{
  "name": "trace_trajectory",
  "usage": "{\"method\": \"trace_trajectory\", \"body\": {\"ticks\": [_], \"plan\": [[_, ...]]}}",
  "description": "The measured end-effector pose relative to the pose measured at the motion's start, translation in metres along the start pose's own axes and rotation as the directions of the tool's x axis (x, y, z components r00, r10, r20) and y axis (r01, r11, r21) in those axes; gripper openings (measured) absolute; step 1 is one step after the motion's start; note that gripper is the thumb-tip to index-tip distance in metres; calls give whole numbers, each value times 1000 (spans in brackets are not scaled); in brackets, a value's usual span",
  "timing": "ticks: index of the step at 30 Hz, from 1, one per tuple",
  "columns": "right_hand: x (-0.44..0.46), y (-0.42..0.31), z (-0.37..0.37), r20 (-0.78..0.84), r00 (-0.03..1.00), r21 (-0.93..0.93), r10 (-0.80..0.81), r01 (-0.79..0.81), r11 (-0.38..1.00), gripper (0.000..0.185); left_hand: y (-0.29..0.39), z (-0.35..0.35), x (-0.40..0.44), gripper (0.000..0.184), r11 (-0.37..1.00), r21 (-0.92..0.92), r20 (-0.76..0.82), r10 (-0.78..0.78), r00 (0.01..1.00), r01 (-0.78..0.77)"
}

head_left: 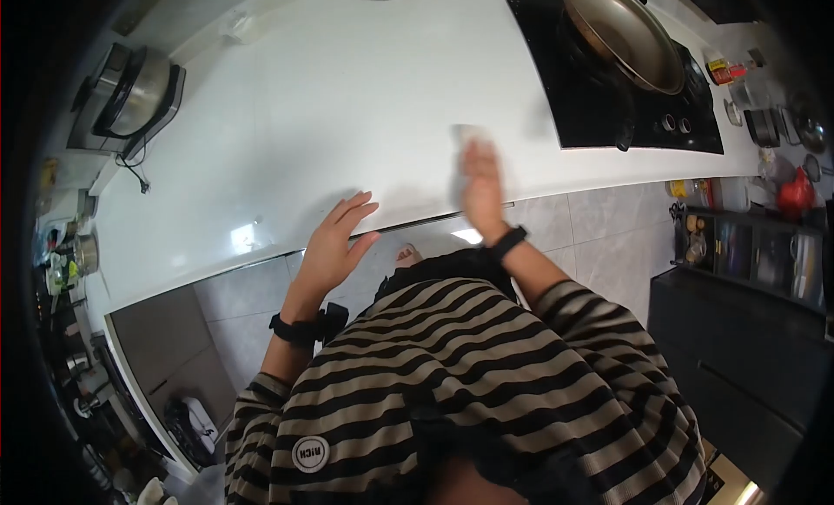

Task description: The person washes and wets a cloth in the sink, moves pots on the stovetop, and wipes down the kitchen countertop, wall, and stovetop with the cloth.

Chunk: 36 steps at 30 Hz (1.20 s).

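Observation:
My left hand [337, 244] is over the front edge of the white countertop [347, 96], its fingers spread and nothing seen in it. Further right, my right hand [482, 183] is over the same edge, smeared by motion. A pale blurred patch shows at its fingertips; whether it is something held cannot be made out. Each wrist wears a black band.
A large pan [621, 36] sits on the black stove [582, 114] at the upper right. A metal pot [143, 92] stands on an appliance at the upper left. A crumpled clear bag [239, 25] lies near the back. Dark drawers [730, 348] are at the right.

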State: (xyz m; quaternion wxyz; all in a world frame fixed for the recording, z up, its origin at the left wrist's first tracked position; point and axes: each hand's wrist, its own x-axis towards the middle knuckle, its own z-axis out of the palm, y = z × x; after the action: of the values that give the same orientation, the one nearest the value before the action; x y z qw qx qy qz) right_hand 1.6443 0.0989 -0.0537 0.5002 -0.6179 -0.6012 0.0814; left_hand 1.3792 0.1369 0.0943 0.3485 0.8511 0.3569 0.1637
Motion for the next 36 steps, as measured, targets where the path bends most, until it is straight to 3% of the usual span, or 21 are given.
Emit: {"method": "trace_trajectory", "body": {"ticks": [1, 4, 6, 9, 11, 13, 16, 17, 18, 19, 20, 23, 26, 28, 29, 30, 31, 32, 34, 35, 36], "plan": [[13, -33, 19, 147, 988, -286, -48, 88, 954, 45, -3, -4, -7, 36, 1000, -12, 1, -22, 1000, 22], [25, -76, 100, 283, 951, -153, -126, 174, 973, 45, -9, -19, -17, 36, 998, 8, -64, -65, 996, 66], [42, -102, 117, 392, 904, 90, -168, 144, 985, 47, -8, -27, -22, 35, 996, 1, -116, -93, 989, 94], [61, -121, 105, 365, 925, 521, 100, -292, 802, 52, -9, -35, -20, 31, 995, -34, -204, -100, 974, 95], [65, -121, 54, 173, 973, 564, 152, -225, 795, 56, -14, -31, -15, 30, 996, -65, -210, -75, 975, 63], [69, -98, -12, 105, 926, 591, 362, -351, 726, 55, -15, -27, -10, 29, 996, -82, -179, -39, 983, 24], [63, -51, -101, -6, 804, 497, 594, -513, 700, 48, -10, -20, 4, 28, 996, -78, -92, 40, 995, -48], [53, -17, -119, -53, 904, 126, 424, -415, 901, 43, -9, -18, 9, 27, 995, -79, -73, 60, 996, -66], [32, 5, -130, 22, 961, -166, 276, -269, 949, 41, -7, -16, 13, 27, 993, -79, -56, 82, 995, -86], [15, 26, -138, 133, 981, -430, 144, -73, 900, 40, -7, -14, 16, 27, 990, -94, -45, 100, 994, -104], [10, 39, -138, 270, 962, -638, 38, 149, 755, 39, -6, -14, 19, 27, 989, -82, -48, 123, 991, -127], [2, 29, -124, 170, 985, -604, -3, 107, 789, 44, -7, -14, 21, 27, 985, -91, -53, 141, 989, -145], [5, 20, -104, 211, 966, -725, 151, 50, 687, 44, -23, -11, 24, 32, 992, 28, 4, 121, 993, -121], [16, 21, -94, 243, 954, -586, 174, 2, 811, 45, -43, -8, 40, 53, 974, 196, 151, 87, 985, -116], [32, 11, -92, 340, 926, -487, 161, 26, 873, 44, -49, -8, 49, 59, 957, 270, 192, 54, 980, -106], [50, 2, -91, 431, 881, -296, 198, -70, 953, 42, -55, -8, 59, 65, 935, 343, 226, 14, 974, -93], [67, -6, -90, 386, 899, -227, 207, -125, 966, 41, -56, -12, 76, 88, 915, 399, 295, -66, 953, -60], [80, -10, -89, 343, 913, -152, 218, -175, 973, 40, -57, -16, 88, 94, 884, 467, 278, -128, 952, -18], [96, 7, -86, -145, 947, -178, 287, -310, 934, 37, -56, -21, 113, 104, 804, 591, 229, -250, 941, 69], [100, 27, -92, -274, 932, -308, 236, -318, 897, 32, -59, -27, 124, 109, 771, 629, 219, -297, 929, 98], [99, 45, -102, -224, 939, -578, 262, -344, 740, 37, -64, -31, 133, 115, 737, 664, 208, -345, 915, 127]]}}
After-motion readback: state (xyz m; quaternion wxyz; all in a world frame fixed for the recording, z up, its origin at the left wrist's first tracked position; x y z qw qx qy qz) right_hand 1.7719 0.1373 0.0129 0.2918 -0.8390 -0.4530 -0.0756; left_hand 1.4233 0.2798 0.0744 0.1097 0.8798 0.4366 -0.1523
